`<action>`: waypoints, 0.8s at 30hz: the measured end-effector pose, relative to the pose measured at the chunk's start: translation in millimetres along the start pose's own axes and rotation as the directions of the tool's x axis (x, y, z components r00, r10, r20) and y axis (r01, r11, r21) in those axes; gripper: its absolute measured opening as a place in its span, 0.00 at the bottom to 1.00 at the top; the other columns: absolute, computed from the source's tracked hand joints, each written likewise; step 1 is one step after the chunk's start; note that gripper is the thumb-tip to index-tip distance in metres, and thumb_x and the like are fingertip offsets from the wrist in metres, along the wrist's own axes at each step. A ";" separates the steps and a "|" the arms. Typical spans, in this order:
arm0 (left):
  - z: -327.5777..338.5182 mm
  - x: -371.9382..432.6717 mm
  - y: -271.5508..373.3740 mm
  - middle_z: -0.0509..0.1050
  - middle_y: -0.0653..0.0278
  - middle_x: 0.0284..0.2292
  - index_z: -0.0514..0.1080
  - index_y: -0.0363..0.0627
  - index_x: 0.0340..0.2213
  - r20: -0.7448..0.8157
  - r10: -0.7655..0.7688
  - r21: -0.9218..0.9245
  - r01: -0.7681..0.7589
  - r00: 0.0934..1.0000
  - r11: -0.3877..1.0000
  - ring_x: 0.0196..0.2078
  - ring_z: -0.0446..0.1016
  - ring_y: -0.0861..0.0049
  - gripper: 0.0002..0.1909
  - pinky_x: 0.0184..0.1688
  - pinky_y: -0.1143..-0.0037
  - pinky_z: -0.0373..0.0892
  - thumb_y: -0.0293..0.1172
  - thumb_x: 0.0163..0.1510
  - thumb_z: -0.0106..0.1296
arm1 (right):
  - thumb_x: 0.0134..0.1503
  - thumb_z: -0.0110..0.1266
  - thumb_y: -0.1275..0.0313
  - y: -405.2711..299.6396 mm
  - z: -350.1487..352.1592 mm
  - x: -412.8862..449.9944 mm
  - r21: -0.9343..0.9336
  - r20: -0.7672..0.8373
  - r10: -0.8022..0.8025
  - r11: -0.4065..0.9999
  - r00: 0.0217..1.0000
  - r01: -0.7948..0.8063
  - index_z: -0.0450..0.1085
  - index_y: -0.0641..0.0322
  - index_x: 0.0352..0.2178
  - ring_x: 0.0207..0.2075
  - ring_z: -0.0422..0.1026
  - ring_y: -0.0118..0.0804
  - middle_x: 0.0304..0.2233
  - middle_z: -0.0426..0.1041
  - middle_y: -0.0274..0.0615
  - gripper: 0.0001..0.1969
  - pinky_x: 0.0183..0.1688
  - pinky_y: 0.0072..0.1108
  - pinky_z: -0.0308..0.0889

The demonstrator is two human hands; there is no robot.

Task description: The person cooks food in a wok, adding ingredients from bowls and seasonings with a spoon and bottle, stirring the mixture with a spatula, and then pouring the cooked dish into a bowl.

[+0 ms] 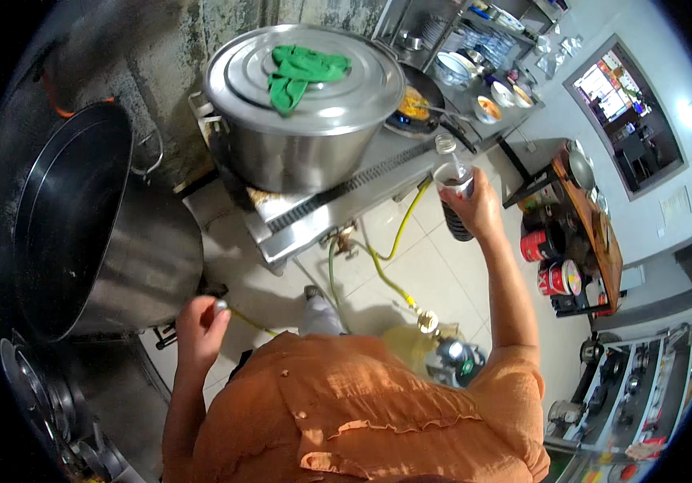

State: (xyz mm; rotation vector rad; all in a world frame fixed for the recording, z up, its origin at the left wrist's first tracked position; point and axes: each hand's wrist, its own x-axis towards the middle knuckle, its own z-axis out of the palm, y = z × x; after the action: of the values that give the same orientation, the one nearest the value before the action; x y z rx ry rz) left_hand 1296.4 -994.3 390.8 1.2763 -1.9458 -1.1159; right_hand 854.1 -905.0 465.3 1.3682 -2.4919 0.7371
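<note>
My right hand (474, 199) is closed around a clear bottle (454, 218) of dark liquid, with its neck up and no cap on it. My left hand (201, 329), low beside the big dark pot, has a small light-coloured thing (220, 306) between thumb and fingers; it may be a cap, but I cannot tell. Ahead, a large lidded steel pot (304, 154) stands on a metal stove (322, 223), and a green cloth (305, 71) lies on its lid. Behind the bottle, a black frying pan (427, 87) holds yellow food (413, 104) and a metal utensil.
A big dark pot (141, 259) stands tilted at the left. Yellow hose (376, 259) runs from the stove to a gas cylinder (456, 359) near my body. Bowls (486, 110) stand right of the pan. A wooden-topped table (593, 229) with buckets beneath is at the right.
</note>
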 end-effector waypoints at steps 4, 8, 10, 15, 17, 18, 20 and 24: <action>17.9 20.7 -9.0 0.64 0.68 0.20 0.65 0.37 0.27 -0.089 -0.153 -0.048 0.149 0.984 0.988 0.22 0.60 0.83 0.10 0.26 0.80 0.60 0.29 0.42 0.51 | 0.38 0.57 0.60 46.4 5.4 90.9 -0.149 0.052 -0.044 0.988 0.998 0.051 0.60 0.68 0.32 0.30 0.68 0.52 0.26 0.68 0.55 0.25 0.31 0.32 0.63; 44.1 45.7 -3.4 0.64 0.67 0.22 0.65 0.36 0.29 -0.167 -0.350 -0.134 0.331 0.922 0.934 0.24 0.60 0.84 0.10 0.26 0.81 0.60 0.27 0.44 0.50 | 0.39 0.56 0.61 86.7 22.5 164.2 -0.218 0.070 -0.069 0.972 0.995 0.083 0.61 0.68 0.32 0.30 0.68 0.53 0.26 0.68 0.57 0.23 0.32 0.33 0.63; 54.7 57.5 -2.0 0.64 0.67 0.22 0.65 0.36 0.29 -0.153 -0.311 -0.109 0.297 0.938 0.949 0.23 0.60 0.84 0.10 0.26 0.81 0.60 0.27 0.45 0.50 | 0.39 0.56 0.61 105.2 29.8 195.6 -0.259 0.127 -0.014 0.965 0.992 0.047 0.60 0.68 0.31 0.30 0.68 0.53 0.26 0.69 0.56 0.22 0.32 0.33 0.63; 74.3 90.7 15.5 0.64 0.68 0.21 0.65 0.37 0.28 -0.156 -0.291 -0.083 0.281 0.944 0.956 0.22 0.60 0.85 0.09 0.26 0.82 0.60 0.27 0.44 0.50 | 0.38 0.56 0.62 130.3 53.9 248.9 -0.343 0.153 -0.025 0.936 0.988 0.076 0.59 0.67 0.32 0.30 0.68 0.53 0.26 0.69 0.56 0.23 0.32 0.34 0.64; 77.8 101.4 25.8 0.64 0.68 0.21 0.65 0.37 0.28 -0.184 -0.291 -0.035 0.290 0.939 0.956 0.22 0.60 0.85 0.09 0.24 0.82 0.60 0.27 0.44 0.50 | 0.38 0.56 0.62 136.7 60.6 262.7 -0.375 0.180 -0.010 0.924 0.984 0.078 0.59 0.67 0.32 0.31 0.68 0.53 0.27 0.69 0.56 0.23 0.32 0.34 0.64; 79.7 104.5 24.6 0.64 0.68 0.21 0.65 0.37 0.28 -0.183 -0.301 -0.039 0.299 0.936 0.953 0.22 0.60 0.85 0.09 0.24 0.82 0.60 0.27 0.44 0.50 | 0.37 0.57 0.62 140.2 63.0 268.7 -0.403 0.195 0.011 0.912 0.981 0.070 0.60 0.67 0.32 0.31 0.69 0.52 0.27 0.69 0.55 0.23 0.32 0.34 0.64; 81.5 110.4 21.5 0.65 0.68 0.21 0.65 0.36 0.28 -0.147 -0.326 -0.045 0.323 0.934 0.945 0.22 0.61 0.85 0.09 0.24 0.82 0.61 0.27 0.44 0.50 | 0.36 0.57 0.62 146.0 67.6 279.4 -0.432 0.211 0.040 0.900 0.977 0.057 0.60 0.67 0.31 0.31 0.69 0.52 0.27 0.69 0.55 0.23 0.33 0.33 0.64; 87.0 121.2 33.1 0.66 0.67 0.22 0.65 0.36 0.29 -0.127 -0.368 -0.040 0.366 0.921 0.930 0.23 0.62 0.85 0.09 0.25 0.82 0.61 0.27 0.45 0.50 | 0.35 0.58 0.62 154.2 76.0 294.8 -0.477 0.193 0.045 0.877 0.980 0.053 0.61 0.67 0.30 0.32 0.69 0.51 0.28 0.69 0.55 0.24 0.34 0.32 0.65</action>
State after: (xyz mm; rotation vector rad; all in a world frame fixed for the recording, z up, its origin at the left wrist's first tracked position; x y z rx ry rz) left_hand 1164.1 -1069.4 376.6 1.7107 -1.6370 -1.1825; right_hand 568.1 -1091.0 469.1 1.3019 -2.5705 -0.0429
